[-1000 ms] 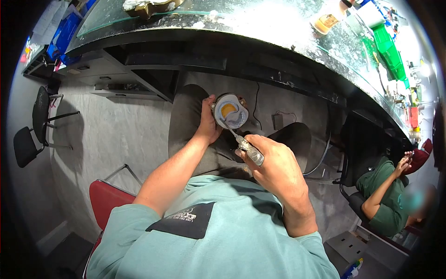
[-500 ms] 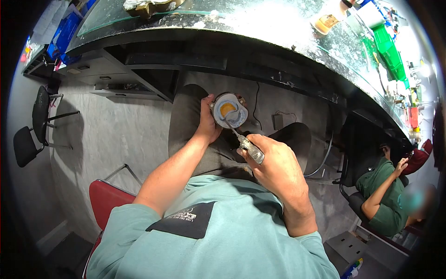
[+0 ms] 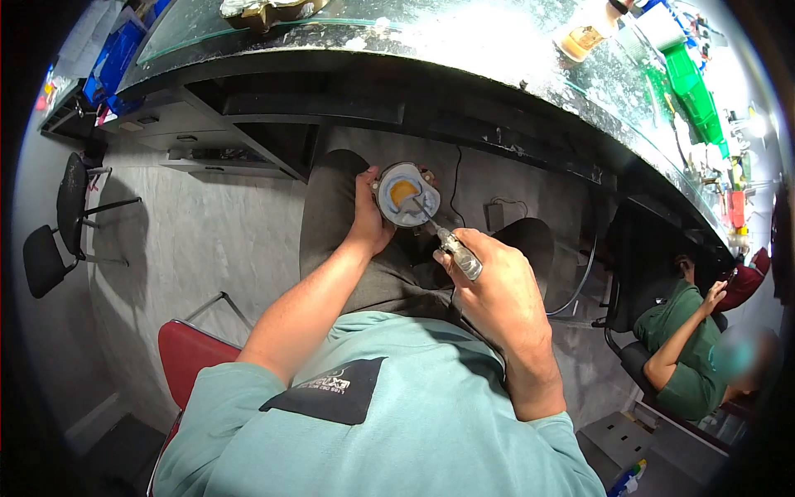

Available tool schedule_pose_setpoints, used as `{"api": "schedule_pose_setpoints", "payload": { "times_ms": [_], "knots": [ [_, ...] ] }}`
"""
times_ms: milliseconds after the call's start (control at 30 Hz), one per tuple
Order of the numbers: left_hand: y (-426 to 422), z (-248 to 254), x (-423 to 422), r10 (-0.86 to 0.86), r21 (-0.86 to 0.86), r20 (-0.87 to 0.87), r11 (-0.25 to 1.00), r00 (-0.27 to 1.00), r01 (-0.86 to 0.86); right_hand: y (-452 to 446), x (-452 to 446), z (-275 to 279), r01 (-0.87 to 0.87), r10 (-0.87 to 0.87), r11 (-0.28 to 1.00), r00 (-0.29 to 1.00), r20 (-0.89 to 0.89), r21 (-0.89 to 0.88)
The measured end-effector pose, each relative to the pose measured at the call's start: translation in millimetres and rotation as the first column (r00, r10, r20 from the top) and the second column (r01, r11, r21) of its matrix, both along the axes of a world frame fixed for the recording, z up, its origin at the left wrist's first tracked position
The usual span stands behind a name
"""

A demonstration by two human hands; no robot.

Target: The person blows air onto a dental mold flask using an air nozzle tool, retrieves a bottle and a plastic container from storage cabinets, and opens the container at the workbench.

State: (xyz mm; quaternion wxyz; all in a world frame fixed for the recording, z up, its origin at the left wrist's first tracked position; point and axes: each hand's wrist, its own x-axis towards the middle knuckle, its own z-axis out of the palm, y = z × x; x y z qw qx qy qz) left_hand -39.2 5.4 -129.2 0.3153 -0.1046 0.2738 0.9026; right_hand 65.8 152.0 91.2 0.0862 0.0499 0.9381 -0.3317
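Over my lap, my left hand (image 3: 368, 217) is wrapped round the side of a round, rimmed mould (image 3: 411, 222). White and bluish plaster-like material fills it, with a curved orange-yellow patch (image 3: 403, 191) in the middle. My right hand (image 3: 497, 277) is closed round the worn, pale-smeared handle of a thin-bladed hand tool (image 3: 460, 254). The tool's narrow metal end reaches over the lower right rim and appears to touch the white material beside the orange patch. Its exact tip shape is too small to tell.
A dusty black workbench (image 3: 497, 141) runs across in front of me. On it stand a jar of amber stuff (image 3: 580, 41) and a green bin (image 3: 694, 91). A co-worker (image 3: 683, 348) sits at right. A red chair (image 3: 195, 356) and a black chair (image 3: 66, 215) are at left.
My right hand has shifted slightly right, and the tool's end has moved from the mould's lower left part to its right side. My left hand stays almost still, the mould barely turned.
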Motion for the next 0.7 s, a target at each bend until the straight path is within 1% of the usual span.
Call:
{"api": "schedule_pose_setpoints", "payload": {
  "times_ms": [67, 167, 267, 367, 467, 567, 667, 700],
  "knots": [
    [-1, 6, 0, -0.001, -0.009, -0.004, 1.0, 1.0, 0.001, 2, 0, -1, 0.005, -0.005, 1.0, 1.0, -0.003, 0.006],
    [1, 0, 0, 0.018, -0.014, 0.042, 1.0, 0.999, -0.017, 4, 0, -5, 0.014, -0.013, 1.0, 0.999, -0.051, 0.011],
    [1, 16, 1, -0.036, -0.079, -0.028, 0.996, 0.999, 0.034, 5, -1, -6, 0.028, -0.027, 0.999, 0.997, -0.072, 0.021],
    [1, 12, -1, -0.079, -0.019, -0.063, 0.997, 0.995, 0.078, 5, -2, -7, 0.019, -0.016, 0.999, 0.996, -0.09, 0.03],
    [2, 2, -1, -0.061, -0.041, -0.063, 0.997, 0.996, 0.058, 2, -4, -4, 0.004, -0.002, 1.0, 0.995, -0.103, 0.018],
    [2, -7, 0, -0.001, -0.069, 0.044, 0.998, 0.999, 0.004, 0, -1, -4, -0.071, 0.065, 0.997, 0.989, -0.131, -0.042],
    [0, 8, 1, -0.039, -0.051, 0.0, 0.998, 0.999, 0.039, -1, 0, -7, -0.074, 0.067, 0.996, 0.989, -0.136, -0.051],
    [0, 8, 1, -0.035, -0.045, 0.02, 0.998, 0.999, 0.036, -2, -1, -9, -0.067, 0.057, 0.996, 0.988, -0.146, -0.059]
  ]
}}
